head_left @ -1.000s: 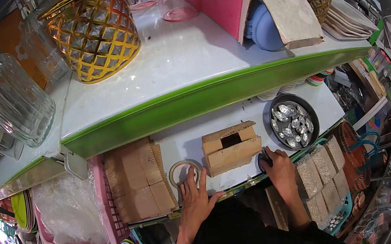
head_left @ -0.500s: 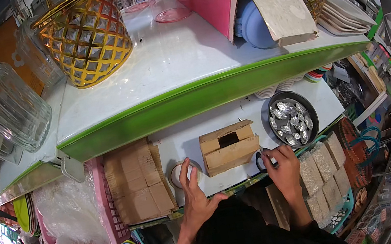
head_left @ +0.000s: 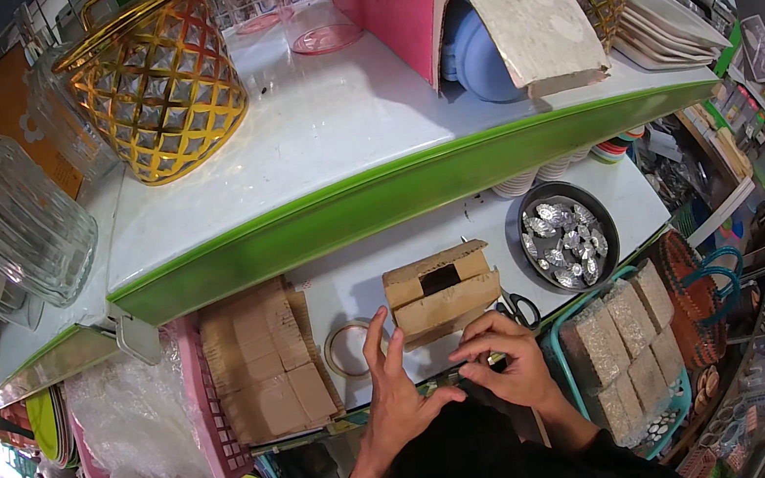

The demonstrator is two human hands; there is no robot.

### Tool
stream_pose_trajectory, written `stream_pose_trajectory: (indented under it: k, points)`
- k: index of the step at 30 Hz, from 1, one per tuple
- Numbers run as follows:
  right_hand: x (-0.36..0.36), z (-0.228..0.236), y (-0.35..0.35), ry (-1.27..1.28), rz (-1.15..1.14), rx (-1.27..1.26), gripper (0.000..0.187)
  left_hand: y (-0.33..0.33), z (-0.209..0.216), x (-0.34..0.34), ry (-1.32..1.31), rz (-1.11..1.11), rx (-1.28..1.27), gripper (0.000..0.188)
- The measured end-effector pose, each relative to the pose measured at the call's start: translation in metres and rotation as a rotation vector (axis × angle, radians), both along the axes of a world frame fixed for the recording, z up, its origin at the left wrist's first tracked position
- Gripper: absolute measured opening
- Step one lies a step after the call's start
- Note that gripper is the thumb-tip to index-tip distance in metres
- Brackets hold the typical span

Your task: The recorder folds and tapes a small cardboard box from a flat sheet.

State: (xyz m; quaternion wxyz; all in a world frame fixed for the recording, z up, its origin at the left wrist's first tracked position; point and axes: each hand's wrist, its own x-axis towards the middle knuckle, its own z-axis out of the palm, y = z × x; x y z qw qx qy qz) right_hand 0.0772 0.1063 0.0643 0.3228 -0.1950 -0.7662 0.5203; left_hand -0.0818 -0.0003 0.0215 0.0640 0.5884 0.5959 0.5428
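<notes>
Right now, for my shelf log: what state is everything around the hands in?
Cardboard box: top flaps ajar
Cardboard sheets: lying flat
Scissors: lying loose, blades unclear
Tape roll: lying flat
Round black pan: holding silver pieces
Pink basket: full of clear plastic
Right teal basket: full of wrapped packs
Left hand: open, fingers spread
Right hand: fingers curled, grip unclear

The box (head_left: 447, 305) is matt cardboard; the scissors (head_left: 522, 308) have smooth plastic handles.

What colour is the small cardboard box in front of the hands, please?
The small cardboard box is light brown, as the head view shows best.
</notes>
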Motion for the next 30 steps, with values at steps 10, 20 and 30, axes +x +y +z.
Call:
stream_pose_trajectory:
  k: [10,20,30]
  points:
    - [0.000,-0.007,0.001,0.060,-0.018,0.065,0.013,0.003,-0.001,0.001,0.025,0.011,0.008,0.117]
    - [0.005,-0.014,0.018,0.248,-0.279,-0.005,0.008,0.011,-0.007,-0.008,-0.003,0.164,-0.087,0.092]
    - [0.001,-0.026,0.034,0.099,-0.346,0.023,0.009,0.042,-0.014,-0.032,-0.231,0.100,0.014,0.057]
